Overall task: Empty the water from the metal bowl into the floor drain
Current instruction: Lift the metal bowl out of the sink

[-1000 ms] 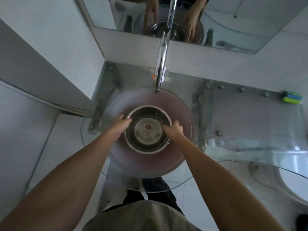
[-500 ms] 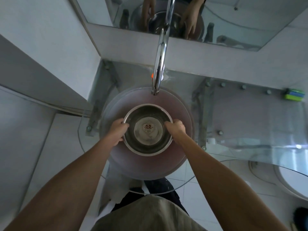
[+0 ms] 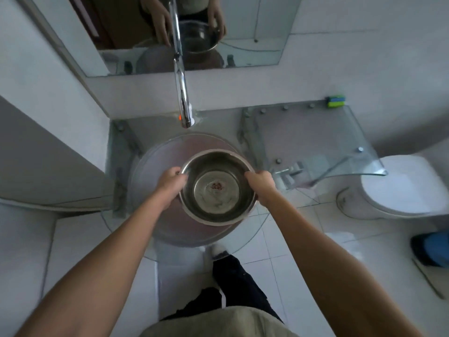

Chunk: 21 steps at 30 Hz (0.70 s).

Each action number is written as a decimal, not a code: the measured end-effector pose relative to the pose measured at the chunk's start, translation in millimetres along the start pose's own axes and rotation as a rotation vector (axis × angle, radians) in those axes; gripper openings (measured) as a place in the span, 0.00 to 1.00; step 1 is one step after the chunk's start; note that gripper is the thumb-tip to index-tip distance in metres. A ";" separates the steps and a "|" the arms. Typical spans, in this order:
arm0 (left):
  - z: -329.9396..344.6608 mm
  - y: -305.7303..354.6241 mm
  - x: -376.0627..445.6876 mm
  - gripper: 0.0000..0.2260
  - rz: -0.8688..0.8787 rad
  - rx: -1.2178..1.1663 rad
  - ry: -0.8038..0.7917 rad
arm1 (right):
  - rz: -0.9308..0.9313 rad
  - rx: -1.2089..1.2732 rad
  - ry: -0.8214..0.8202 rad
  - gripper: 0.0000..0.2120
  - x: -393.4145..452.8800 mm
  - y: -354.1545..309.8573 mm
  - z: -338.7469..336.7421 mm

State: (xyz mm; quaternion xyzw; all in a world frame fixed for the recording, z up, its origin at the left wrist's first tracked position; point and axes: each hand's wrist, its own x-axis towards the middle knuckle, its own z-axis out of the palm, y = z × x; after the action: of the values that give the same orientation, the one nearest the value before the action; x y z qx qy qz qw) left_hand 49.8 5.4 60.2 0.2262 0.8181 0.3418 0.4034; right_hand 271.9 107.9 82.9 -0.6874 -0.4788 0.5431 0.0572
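A: Above the sink basin, a little toward five o'clock of its centre, we have the metal bowl in the air. Our left hand is closed on the rim at nine o'clock, our right hand is closed on the rim at three o'clock.

B: What is inside the bowl?

A: We see water, shallow and clear, with a small reddish mark on the bottom under it. How deep it is, we cannot tell. The basin under it looks to have nothing in it.

B: What can go wrong from here, in our opinion?

A: The rim seems nearly level now. If one hand goes lower when we turn away, the water may run over that side onto the white floor tiles, and wet tiles are slippery near our foot. Also the faucet stands at twelve o'clock, and the glass counter at two o'clock; a fast swing could knock the bowl on them.

B: And the floor drain?

A: We do not see it from here. The toilet is at three o'clock, well apart.
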 end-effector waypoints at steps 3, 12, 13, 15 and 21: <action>15.8 16.3 -22.2 0.12 0.088 0.040 -0.047 | 0.007 0.084 0.064 0.18 -20.7 20.9 -29.8; 115.5 59.7 -82.4 0.04 0.241 0.033 -0.144 | 0.020 0.265 0.242 0.13 -64.5 97.2 -133.5; 132.8 65.5 -93.0 0.03 0.246 0.047 -0.167 | 0.022 0.284 0.266 0.12 -68.2 110.2 -150.8; 160.1 74.7 -107.8 0.05 0.256 0.064 -0.199 | 0.021 0.304 0.297 0.12 -71.8 131.0 -177.1; 262.3 96.3 -166.9 0.13 0.285 0.117 -0.198 | 0.022 0.286 0.391 0.17 -77.2 201.9 -269.0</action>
State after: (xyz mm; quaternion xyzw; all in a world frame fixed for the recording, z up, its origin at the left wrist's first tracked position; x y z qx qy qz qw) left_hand 368.1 60.3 100.3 0.3954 0.7526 0.3233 0.4157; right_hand 611.5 63.0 124.0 -0.7695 -0.3695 0.4624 0.2398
